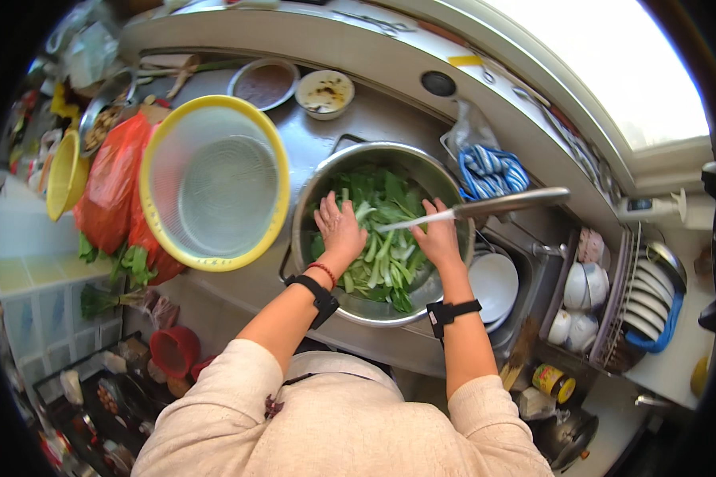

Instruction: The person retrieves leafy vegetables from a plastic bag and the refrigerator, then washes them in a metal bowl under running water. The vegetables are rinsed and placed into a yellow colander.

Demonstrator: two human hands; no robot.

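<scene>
A large metal basin (382,322) holds leafy green vegetables (385,250) with pale stems. Water runs into it from a pull-out faucet (507,203) that reaches in from the right. My left hand (339,229) lies on the leaves at the left side of the basin, fingers spread. On the right side, close to the stream, my right hand (438,235) rests among the greens with its fingertips partly hidden. Neither hand is clearly gripping anything. Left of the basin is a yellow-rimmed mesh colander (230,179).
Behind are a metal bowl of brownish liquid (264,83) and a stained white bowl (325,94). Red plastic bags (113,185) lie left of the colander. A blue striped cloth (494,170) hangs at the basin's far right. White dishes (494,286) sit in the sink, beside a dish rack (620,298).
</scene>
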